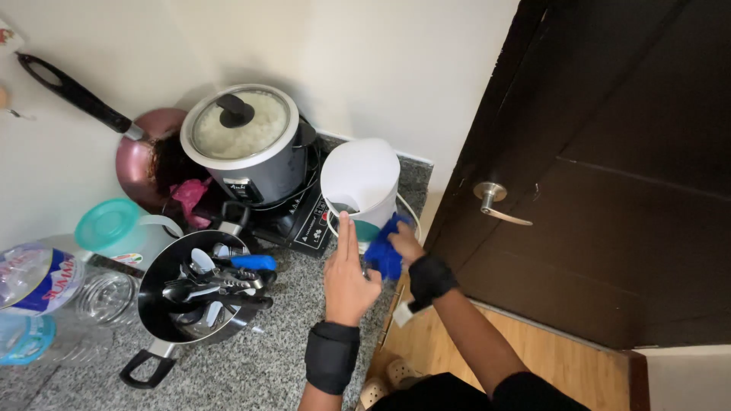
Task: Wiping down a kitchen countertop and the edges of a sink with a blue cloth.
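Observation:
A white electric kettle (364, 176) stands at the edge of the granite counter (263, 365), its lid raised. My left hand (349, 280) rests against the kettle's near rim, fingers straight and pointing up. My right hand (405, 242) presses a blue cloth (385, 255) against the kettle's lower side and handle. Both wrists wear black bands.
A grey rice cooker (247, 148) with a glass lid sits on a black induction hob (304, 221). A black pot (194, 293) holds utensils. A pink pan (141, 160) leans on the wall. A teal-lidded jug (114, 228) and plastic bottles (38, 281) stand left. A dark door (609, 190) is right.

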